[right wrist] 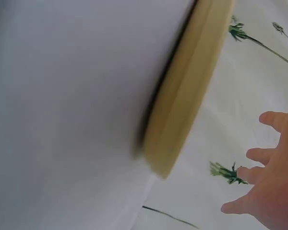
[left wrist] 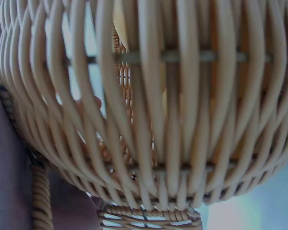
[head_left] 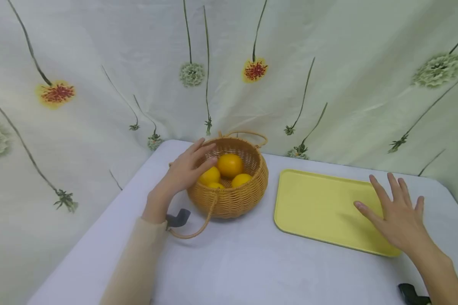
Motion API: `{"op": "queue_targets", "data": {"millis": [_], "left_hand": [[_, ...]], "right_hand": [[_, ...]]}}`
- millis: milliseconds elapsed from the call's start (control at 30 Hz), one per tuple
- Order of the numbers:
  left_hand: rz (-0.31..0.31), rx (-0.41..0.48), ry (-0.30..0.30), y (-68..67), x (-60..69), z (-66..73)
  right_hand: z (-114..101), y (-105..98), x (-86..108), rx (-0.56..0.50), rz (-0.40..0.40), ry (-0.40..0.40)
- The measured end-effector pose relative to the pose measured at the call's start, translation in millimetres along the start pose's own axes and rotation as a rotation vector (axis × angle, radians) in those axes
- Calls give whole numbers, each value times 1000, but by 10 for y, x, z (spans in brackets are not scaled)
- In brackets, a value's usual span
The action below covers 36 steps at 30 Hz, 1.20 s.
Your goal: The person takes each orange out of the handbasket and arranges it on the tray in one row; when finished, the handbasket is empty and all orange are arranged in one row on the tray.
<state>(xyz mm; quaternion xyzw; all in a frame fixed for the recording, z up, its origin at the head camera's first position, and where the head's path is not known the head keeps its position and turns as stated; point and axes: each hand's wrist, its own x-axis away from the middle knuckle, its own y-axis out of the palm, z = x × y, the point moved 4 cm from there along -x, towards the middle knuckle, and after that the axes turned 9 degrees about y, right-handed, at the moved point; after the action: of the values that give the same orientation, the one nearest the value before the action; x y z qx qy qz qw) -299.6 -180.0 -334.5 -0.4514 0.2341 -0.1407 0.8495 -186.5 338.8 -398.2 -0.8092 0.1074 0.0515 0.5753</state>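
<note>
A round wicker basket holds several round yellow-orange fruits, which look like oranges. My left hand reaches over the basket's left rim with its fingers extended, close to the fruit; whether it touches any is unclear. The woven basket side fills most of the left wrist view, with part of the hand dark at the left edge. To the right lies a yellow rectangular tray. Above its right end, my right hand is spread, holding nothing; its fingers also show at the right of the right wrist view.
A white-covered table bears the basket and the tray. One basket handle hangs out at the front left, another stands at the back. A flower-printed curtain hangs behind the table.
</note>
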Motion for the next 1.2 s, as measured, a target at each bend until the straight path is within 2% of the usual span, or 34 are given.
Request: {"op": "queue_targets", "data": {"millis": [167, 333, 433, 667, 800, 933, 1067, 1200], "left_hand": [[37, 30, 17, 22, -37, -29], [76, -26, 80, 25, -76, -42], [90, -50, 83, 35, -79, -52], [100, -53, -50, -1, -32, -55], [60, -117, -105, -30, -20, -27], [6, -169, -164, -50, -7, -6], [-60, -171, -219, -70, 20, 16], [-105, -125, -255, -103, 83, 46]], "right_hand": [[-170, -19, -27, -64, -19, -21], [-415, -31, -106, -124, -47, -36], [-571, -32, -164, -144, -54, -44], [-962, -63, -300, -233, -88, -61], [-1161, -65, -349, -277, -108, -68], [-1274, -56, -377, -315, -117, -72], [-1313, -42, -381, -323, -123, -66], [-1337, -2, -377, -329, -130, -67]]}}
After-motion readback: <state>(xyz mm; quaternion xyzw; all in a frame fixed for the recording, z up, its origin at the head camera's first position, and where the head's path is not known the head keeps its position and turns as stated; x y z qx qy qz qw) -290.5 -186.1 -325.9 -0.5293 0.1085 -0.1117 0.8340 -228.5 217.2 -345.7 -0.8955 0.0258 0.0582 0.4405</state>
